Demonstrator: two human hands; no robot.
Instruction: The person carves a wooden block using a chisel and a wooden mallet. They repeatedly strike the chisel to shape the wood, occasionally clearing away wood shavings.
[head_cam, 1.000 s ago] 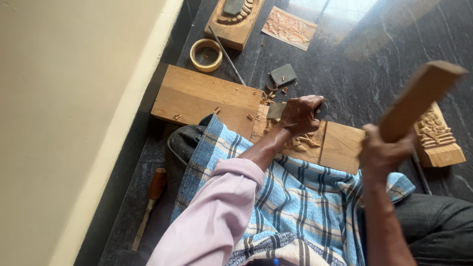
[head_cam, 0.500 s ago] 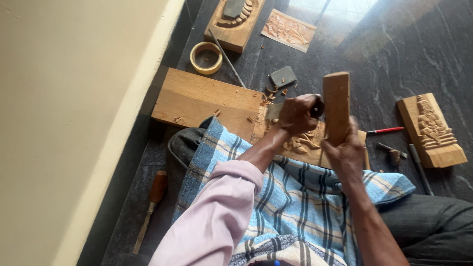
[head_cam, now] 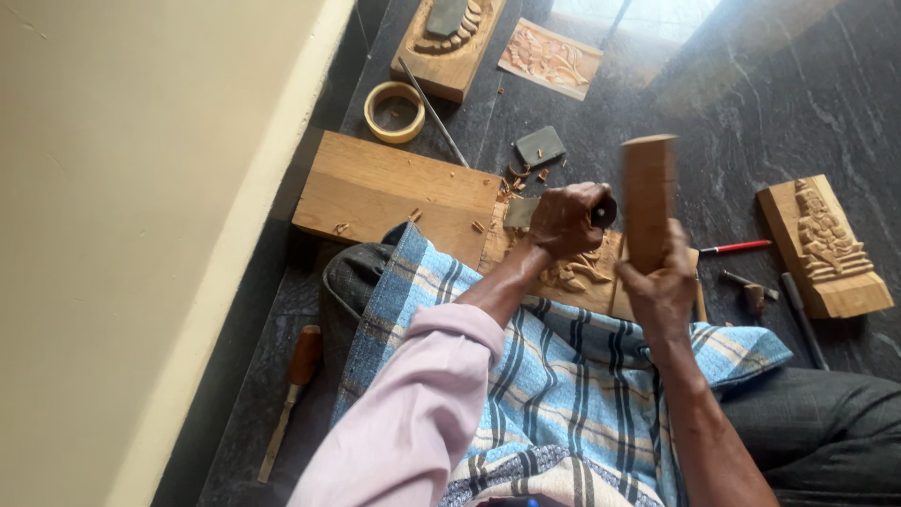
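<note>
The left hand [head_cam: 563, 221] is clenched around a dark-handled chisel [head_cam: 603, 212], set against the pale carved wooden panel [head_cam: 587, 272] that lies on the dark stone floor [head_cam: 732, 122] by the blue checked cloth [head_cam: 554, 366]. The right hand [head_cam: 662, 291] grips an upright rectangular wooden mallet block [head_cam: 649, 197] (its upper end blurred) just beside the left hand. A red pencil [head_cam: 735, 248] lies near.

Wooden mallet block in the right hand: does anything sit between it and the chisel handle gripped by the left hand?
Nothing visible does. The wooden mallet block in the right hand stands right beside the chisel handle protruding from the left hand, over the carved panel.
</note>
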